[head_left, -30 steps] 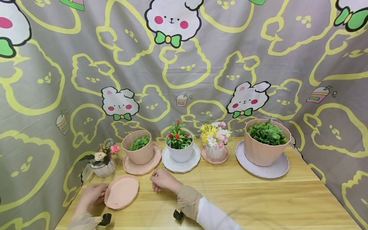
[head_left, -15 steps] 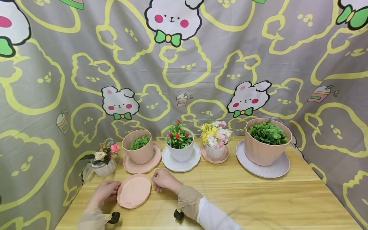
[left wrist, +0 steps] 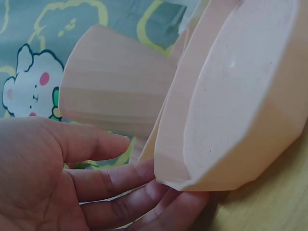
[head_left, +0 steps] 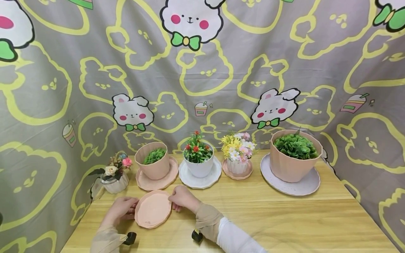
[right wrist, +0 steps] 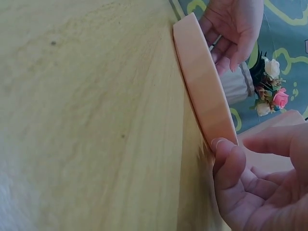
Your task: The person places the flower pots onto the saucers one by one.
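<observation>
An empty pink saucer (head_left: 153, 209) lies on the wooden table (head_left: 284, 218) between my two hands. My left hand (head_left: 129, 208) is at its left rim; in the left wrist view the straight fingers (left wrist: 120, 180) reach under the saucer's (left wrist: 240, 96) tilted edge, the thumb free above. My right hand (head_left: 175, 201) rests at the right rim, loosely curled. In the right wrist view its thumb tip (right wrist: 226, 154) touches the end of the saucer's rim (right wrist: 202, 86), and the left hand (right wrist: 233, 29) shows beyond.
Along the back stand a small white vase of roses (head_left: 114, 177), a pink pot of greens on a saucer (head_left: 153, 165), a white pot with red flowers (head_left: 198, 161), a small pot of daisies (head_left: 237, 154) and a large pink pot (head_left: 294, 158). Patterned cloth walls surround the table.
My left hand has slid the pink saucer to the right across the table until its right rim meets my right hand, which stayed almost still.
</observation>
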The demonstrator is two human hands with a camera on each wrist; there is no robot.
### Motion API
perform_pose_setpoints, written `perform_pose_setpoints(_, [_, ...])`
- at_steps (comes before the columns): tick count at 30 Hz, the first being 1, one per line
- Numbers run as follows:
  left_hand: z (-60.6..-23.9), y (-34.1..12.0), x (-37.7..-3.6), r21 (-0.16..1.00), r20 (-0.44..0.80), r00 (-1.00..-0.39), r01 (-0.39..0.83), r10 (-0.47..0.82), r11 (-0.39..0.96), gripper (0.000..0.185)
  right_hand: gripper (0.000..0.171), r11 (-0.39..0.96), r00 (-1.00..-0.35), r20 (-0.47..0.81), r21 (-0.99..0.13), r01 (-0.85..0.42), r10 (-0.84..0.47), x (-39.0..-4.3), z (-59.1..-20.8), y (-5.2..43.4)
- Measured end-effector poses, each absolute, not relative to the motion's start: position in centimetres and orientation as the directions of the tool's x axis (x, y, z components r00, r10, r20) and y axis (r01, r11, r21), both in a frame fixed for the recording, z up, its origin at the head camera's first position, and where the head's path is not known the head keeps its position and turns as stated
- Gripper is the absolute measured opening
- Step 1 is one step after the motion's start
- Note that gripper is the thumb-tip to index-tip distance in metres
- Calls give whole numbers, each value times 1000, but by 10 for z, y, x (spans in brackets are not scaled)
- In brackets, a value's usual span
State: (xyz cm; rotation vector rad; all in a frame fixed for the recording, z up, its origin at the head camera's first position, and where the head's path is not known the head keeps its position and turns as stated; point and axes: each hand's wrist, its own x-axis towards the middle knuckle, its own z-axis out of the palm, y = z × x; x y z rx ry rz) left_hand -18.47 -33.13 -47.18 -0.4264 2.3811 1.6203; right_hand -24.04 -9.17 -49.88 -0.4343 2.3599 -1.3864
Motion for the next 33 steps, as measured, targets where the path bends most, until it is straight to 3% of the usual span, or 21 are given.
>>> perform_pose_setpoints(15, [-470,-346,-180,857,-326,-932,-363,-160,367,47,29,466,-891,-168,-883,-55,-423,-237,-502,-94])
perform_pose_setpoints(28, [-452,-365,-177,792,-191,-945,-309,-266,527,52,29,466,-896,-133,-880,-90,-424,-236,-503,-93])
perform_pose_setpoints(33, [-440,-369,-176,771,-163,-933,-324,-322,549,63,29,473,-900,-134,-877,-88,-416,-235,-501,-93])
